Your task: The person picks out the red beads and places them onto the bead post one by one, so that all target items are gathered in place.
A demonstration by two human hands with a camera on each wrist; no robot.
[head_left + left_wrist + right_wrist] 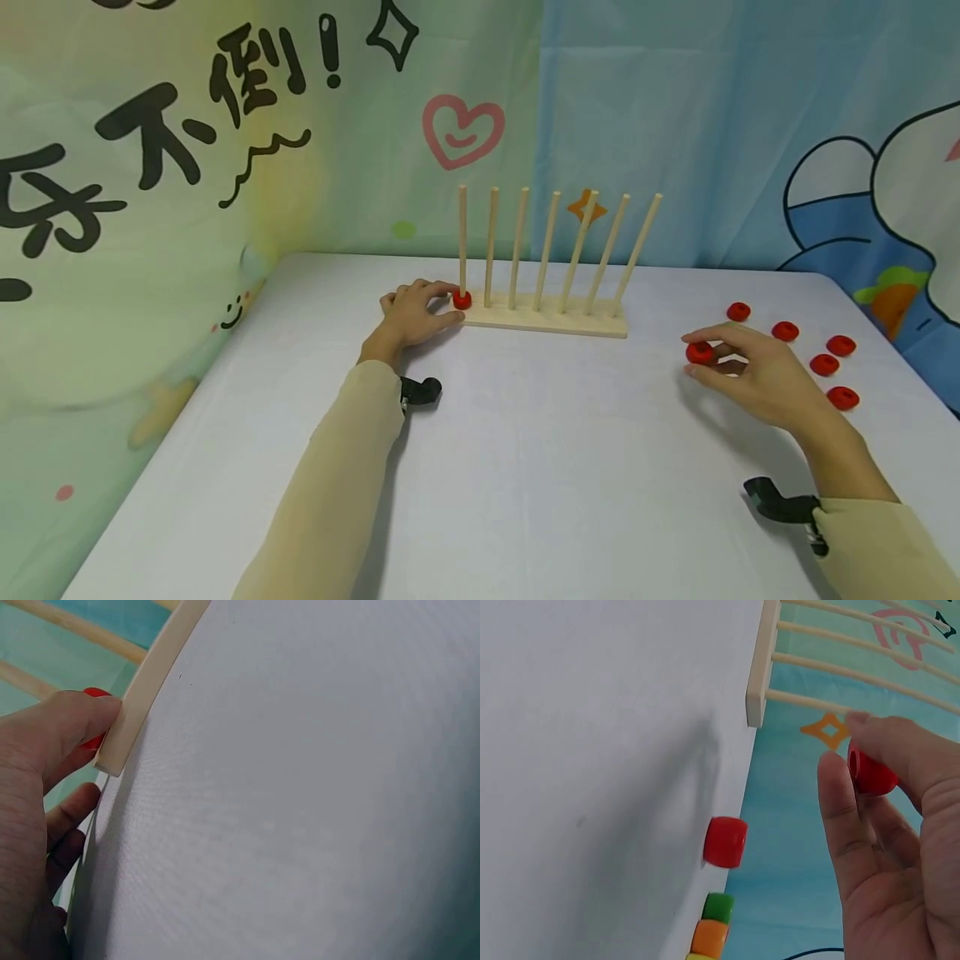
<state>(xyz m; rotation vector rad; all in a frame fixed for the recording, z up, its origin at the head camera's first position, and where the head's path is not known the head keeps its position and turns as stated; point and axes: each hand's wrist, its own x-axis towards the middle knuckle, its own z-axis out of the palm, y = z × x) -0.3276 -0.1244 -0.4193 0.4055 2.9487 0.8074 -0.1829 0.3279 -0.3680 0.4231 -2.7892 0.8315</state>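
A wooden peg stand (551, 321) with several upright rods stands near the back of the table. One red bead (462, 300) sits at the foot of its leftmost rod. My left hand (412, 312) pinches the stand's left end, thumb along the front edge and forefinger by that bead; in the left wrist view the thumb (105, 712) lies against the base. Off to the right, my right hand (757, 375) holds a red bead (701, 353) above the table between thumb and fingers. The bead's hole shows in the right wrist view, where the bead (873, 771) is tilted.
Several loose red beads (824, 365) lie on the white table (525, 467) right of my right hand. In the right wrist view, a green bead (718, 908) and an orange bead (709, 939) also show. A printed cloth (637, 100) hangs behind the table.
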